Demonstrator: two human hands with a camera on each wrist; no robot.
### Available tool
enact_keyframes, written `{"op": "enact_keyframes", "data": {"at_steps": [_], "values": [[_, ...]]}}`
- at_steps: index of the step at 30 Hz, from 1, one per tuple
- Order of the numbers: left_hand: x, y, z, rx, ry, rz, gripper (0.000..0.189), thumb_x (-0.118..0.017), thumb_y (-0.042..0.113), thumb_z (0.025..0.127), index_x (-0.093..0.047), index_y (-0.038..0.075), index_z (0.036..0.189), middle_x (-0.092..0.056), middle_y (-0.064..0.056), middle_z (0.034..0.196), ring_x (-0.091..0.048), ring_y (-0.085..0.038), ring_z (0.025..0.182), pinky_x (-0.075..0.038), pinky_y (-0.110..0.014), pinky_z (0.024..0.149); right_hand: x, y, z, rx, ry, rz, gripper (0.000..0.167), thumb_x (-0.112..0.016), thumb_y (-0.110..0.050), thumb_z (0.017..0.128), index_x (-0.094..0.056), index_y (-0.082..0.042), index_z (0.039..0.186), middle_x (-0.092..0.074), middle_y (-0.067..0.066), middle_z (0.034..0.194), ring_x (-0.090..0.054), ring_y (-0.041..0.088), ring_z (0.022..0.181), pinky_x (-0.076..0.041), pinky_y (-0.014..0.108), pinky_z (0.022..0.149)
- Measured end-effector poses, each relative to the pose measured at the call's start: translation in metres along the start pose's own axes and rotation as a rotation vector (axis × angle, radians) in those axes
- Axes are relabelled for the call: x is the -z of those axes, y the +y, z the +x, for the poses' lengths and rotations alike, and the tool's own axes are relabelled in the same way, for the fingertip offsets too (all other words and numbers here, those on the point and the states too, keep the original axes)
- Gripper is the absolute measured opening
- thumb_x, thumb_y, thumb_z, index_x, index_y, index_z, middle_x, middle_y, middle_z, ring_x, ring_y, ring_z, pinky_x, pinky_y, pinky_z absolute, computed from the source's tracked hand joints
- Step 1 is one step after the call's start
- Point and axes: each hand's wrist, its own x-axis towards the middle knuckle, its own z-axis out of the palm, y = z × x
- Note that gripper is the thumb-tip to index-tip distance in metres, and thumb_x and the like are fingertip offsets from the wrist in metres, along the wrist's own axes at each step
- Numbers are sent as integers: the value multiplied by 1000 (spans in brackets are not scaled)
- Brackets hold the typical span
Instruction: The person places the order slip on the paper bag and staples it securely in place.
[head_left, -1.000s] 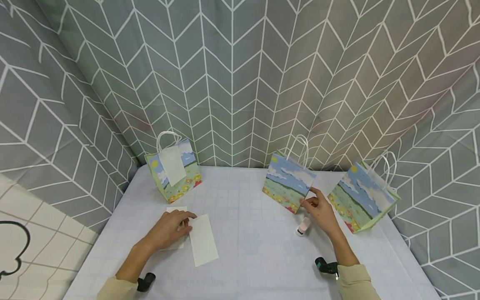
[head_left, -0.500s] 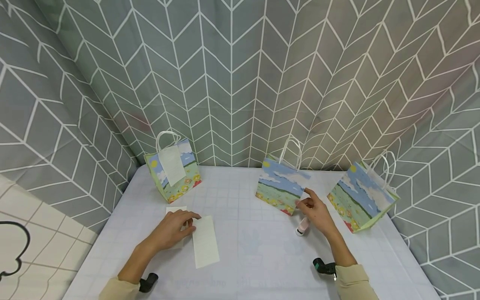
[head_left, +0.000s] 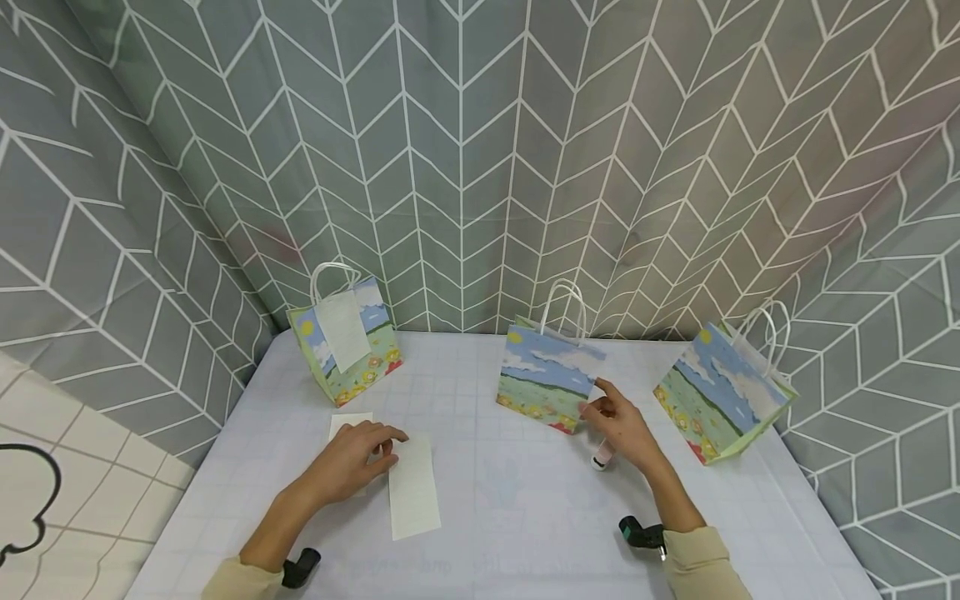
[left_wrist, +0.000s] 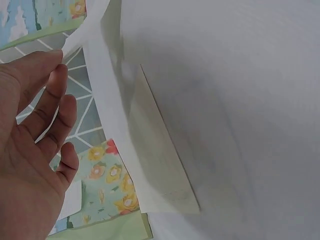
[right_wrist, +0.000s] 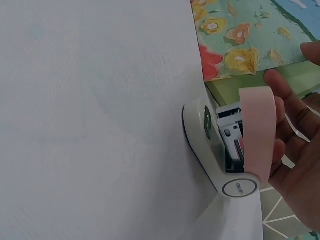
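My left hand (head_left: pixel 352 460) pinches the top left edge of a pale paper slip (head_left: pixel 415 492) between thumb and forefinger. A second pale slip (left_wrist: pixel 157 150) lies on the table, partly under that hand in the head view. My right hand (head_left: pixel 621 423) holds the right side edge of the middle paper gift bag (head_left: pixel 543 379), thumb on its painted front and fingers at the side. The bag stands upright, printed with sky, meadow and flowers, white handles up. Just below the right hand, a pink and white stapler (right_wrist: pixel 258 132) sits on the table, half covered in the head view.
At the back left stands a matching gift bag (head_left: pixel 367 358) with a pale slip (head_left: pixel 342 329) on its front. Another such bag (head_left: pixel 720 396) leans at the right, beside my right forearm. A grey patterned curtain (head_left: pixel 461 167) hangs behind the white table (head_left: pixel 517 517).
The right hand has moved the middle bag to the left and turned it slightly. My left hand has shifted a little right with the pinched slip.
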Motion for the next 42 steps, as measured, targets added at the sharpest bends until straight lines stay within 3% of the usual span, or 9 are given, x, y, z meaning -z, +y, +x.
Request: {"op": "enact_keyframes", "data": {"at_steps": [5, 12, 22, 31, 42], "values": [[-1, 5, 2, -3, 7, 15, 17, -74, 22, 93, -73, 21, 110, -57, 25, 86, -53, -1, 85, -40, -36, 81, -2, -15, -4, 6, -38, 20, 73, -60, -37, 102, -27, -3, 157, -67, 14, 111, -63, 35, 100, -49, 42, 76], [1, 13, 3, -18, 22, 29, 12, -74, 25, 92, -74, 24, 104, -59, 24, 87, -52, 0, 84, -41, -35, 81, -10, -12, -1, 11, -52, 7, 76, -63, -39, 99, -28, -4, 157, -68, 10, 108, -64, 26, 98, -49, 38, 79], [6, 26, 6, -64, 47, 20, 8, -71, 31, 95, -74, 27, 101, -59, 24, 88, -53, 0, 85, -41, -33, 79, -20, -16, 1, 13, -78, -22, 77, -63, -41, 99, -28, -2, 157, -69, 5, 104, -65, 23, 97, -49, 34, 79], [13, 42, 10, -134, 100, -9, 7, -71, 31, 95, -73, 30, 101, -61, 25, 89, -54, 1, 85, -41, -34, 80, -27, -25, -1, 21, -107, -43, 77, -63, -42, 99, -30, -1, 156, -67, 4, 104, -62, 16, 93, -48, 36, 81], [15, 60, 12, -217, 178, -30, 6, -71, 35, 95, -73, 33, 100, -61, 27, 90, -55, 2, 87, -43, -33, 81, -38, -32, -6, 59, -144, -44, 75, -65, -39, 98, -34, -1, 154, -67, 2, 103, -60, 17, 90, -47, 30, 72]]}}
